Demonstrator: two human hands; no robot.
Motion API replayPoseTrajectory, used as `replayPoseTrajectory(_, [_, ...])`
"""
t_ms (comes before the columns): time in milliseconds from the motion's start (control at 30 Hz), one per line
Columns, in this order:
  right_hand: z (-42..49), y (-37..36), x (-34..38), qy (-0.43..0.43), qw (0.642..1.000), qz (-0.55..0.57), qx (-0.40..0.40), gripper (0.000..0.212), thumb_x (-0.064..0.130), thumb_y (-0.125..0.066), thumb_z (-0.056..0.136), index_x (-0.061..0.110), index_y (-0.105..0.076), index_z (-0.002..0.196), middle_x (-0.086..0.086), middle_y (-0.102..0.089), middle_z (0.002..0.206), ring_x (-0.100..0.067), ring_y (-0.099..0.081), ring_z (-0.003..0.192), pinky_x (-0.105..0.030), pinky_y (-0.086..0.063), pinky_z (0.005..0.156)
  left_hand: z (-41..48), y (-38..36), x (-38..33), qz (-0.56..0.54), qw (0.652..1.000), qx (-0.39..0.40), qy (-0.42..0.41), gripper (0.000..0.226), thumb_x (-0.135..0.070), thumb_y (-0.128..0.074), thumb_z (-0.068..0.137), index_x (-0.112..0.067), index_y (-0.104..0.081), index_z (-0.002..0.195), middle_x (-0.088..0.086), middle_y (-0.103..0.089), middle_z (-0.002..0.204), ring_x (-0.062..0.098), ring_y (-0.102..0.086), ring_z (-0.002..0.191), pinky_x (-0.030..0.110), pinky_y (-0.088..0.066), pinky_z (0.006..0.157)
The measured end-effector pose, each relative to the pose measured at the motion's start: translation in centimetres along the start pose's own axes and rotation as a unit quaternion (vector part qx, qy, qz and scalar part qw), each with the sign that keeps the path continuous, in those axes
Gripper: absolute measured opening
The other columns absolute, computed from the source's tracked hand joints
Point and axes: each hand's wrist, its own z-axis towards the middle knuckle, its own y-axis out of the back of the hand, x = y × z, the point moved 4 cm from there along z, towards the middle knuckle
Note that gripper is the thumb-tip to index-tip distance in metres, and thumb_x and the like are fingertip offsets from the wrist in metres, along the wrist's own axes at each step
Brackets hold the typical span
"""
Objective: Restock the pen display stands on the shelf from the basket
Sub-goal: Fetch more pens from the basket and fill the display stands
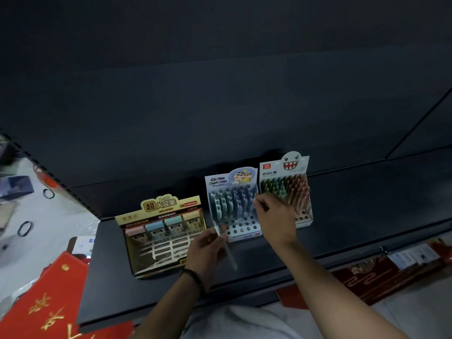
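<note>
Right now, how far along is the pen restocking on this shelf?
Partly done. The middle stand has its back rows filled, and the right stand is mostly full. The left hand holds a pale pen; the right hand pinches a thin item over the middle stand. Left: the empty front holes in both stands. No basket in view.

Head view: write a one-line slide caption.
Left hand holds a pale pen as right hand reaches the half-filled middle pen stand on the dark shelf.
</note>
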Motion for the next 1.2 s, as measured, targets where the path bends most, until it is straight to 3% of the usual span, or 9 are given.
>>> replayPoseTrajectory(167, [0.3,-1.2,0.2,0.019,0.999,-0.021,0.036,0.014,0.007,-0.08,0.091,0.015,-0.074,0.082,0.003,-0.072,0.074,-0.01,-0.065,0.061,-0.026,-0.058,0.056,-0.4,0.2,0.2,0.005,1.0,-0.001,-0.002,0.013,-0.003,-0.069,0.094,-0.009,-0.076,0.103,0.01,-0.068,0.086,0.022,-0.063,0.078,0.049,-0.057,0.09])
replayPoseTrajectory(400, [0.6,-3.2,-0.4,-0.056,0.985,0.001,0.165,0.011,0.022,-0.07,0.101,0.019,-0.074,0.09,0.001,-0.08,0.093,-0.013,-0.075,0.077,-0.041,-0.066,0.07,-0.2,0.6,-0.7,-0.066,0.998,-0.021,-0.003,0.012,-0.009,-0.062,0.101,0.0,-0.065,0.108,0.008,-0.052,0.069,0.018,-0.05,0.059,0.032,-0.053,0.058])
replayPoseTrajectory(533, [-0.4,-1.2,0.1,-0.099,0.986,0.058,0.125,0.02,0.024,-0.07,0.101,0.021,-0.077,0.12,0.006,-0.079,0.096,-0.006,-0.074,0.079,-0.027,-0.064,0.073,0.5,1.0,-0.4,-0.106,0.994,-0.034,-0.006,0.012,-0.009,-0.062,0.1,-0.002,-0.061,0.11,0.007,-0.05,0.069,0.021,-0.051,0.067,0.041,-0.057,0.079])
replayPoseTrajectory(600, [-1.6,0.0,0.1,-0.14,0.979,0.107,0.097,0.01,0.026,-0.069,0.102,0.023,-0.078,0.102,0.01,-0.075,0.082,-0.005,-0.071,0.072,-0.026,-0.059,0.064,0.7,1.0,-0.6,-0.127,0.991,-0.031,-0.01,0.011,-0.006,-0.06,0.101,-0.002,-0.06,0.111,0.014,-0.052,0.082,0.029,-0.054,0.084,0.04,-0.063,0.08])
replayPoseTrajectory(700, [-3.5,0.3,0.2,-0.261,0.931,0.204,0.154,0.022,0.033,-0.068,0.102,0.019,-0.074,0.086,-0.003,-0.074,0.077,-0.023,-0.074,0.068,-0.04,-0.057,0.059,1.0,1.0,-0.9,-0.152,0.988,-0.034,-0.008,0.017,-0.005,-0.062,0.1,-0.004,-0.059,0.117,0.022,-0.063,0.095,0.035,-0.066,0.094,0.036,-0.063,0.076])
replayPoseTrajectory(767, [-4.1,-0.1,0.8,-0.335,0.872,0.299,0.194,0.024,0.032,-0.07,0.101,0.011,-0.075,0.092,-0.009,-0.077,0.082,-0.028,-0.076,0.068,-0.036,-0.057,0.054,1.0,0.8,-1.1,-0.147,0.988,-0.036,-0.017,0.019,-0.005,-0.063,0.1,-0.003,-0.06,0.118,0.025,-0.07,0.1,0.034,-0.072,0.094,0.038,-0.063,0.08])
replayPoseTrajectory(933, [-4.0,-0.7,1.7,-0.388,0.827,0.381,0.143,0.007,0.014,-0.076,0.097,0.008,-0.079,0.099,-0.015,-0.079,0.086,-0.031,-0.079,0.079,-0.035,-0.063,0.066,0.7,-0.1,-1.7,-0.024,0.996,-0.014,-0.083,0.01,-0.002,-0.065,0.097,-0.003,-0.064,0.107,0.018,-0.076,0.093,0.03,-0.075,0.088,0.041,-0.061,0.084])
replayPoseTrajectory(1033, [-3.1,-0.4,1.9,-0.354,0.847,0.381,0.114,0.018,0.006,-0.077,0.095,0.012,-0.074,0.112,-0.01,-0.08,0.088,-0.028,-0.08,0.083,-0.035,-0.065,0.072,1.0,0.6,-2.2,0.166,0.974,-0.04,-0.15,0.01,-0.014,-0.075,0.093,-0.013,-0.073,0.102,0.006,-0.078,0.088,0.024,-0.076,0.083,0.035,-0.062,0.073])
replayPoseTrajectory(1200, [-1.6,-0.5,2.7,-0.265,0.907,0.315,0.09,0.022,0.012,-0.08,0.094,0.018,-0.068,0.111,-0.003,-0.079,0.083,-0.021,-0.079,0.076,-0.046,-0.065,0.073,1.4,0.7,-2.5,0.301,0.927,-0.056,-0.217,0.006,-0.025,-0.078,0.09,-0.026,-0.075,0.094,-0.009,-0.076,0.081,0.004,-0.071,0.073,0.027,-0.06,0.065])
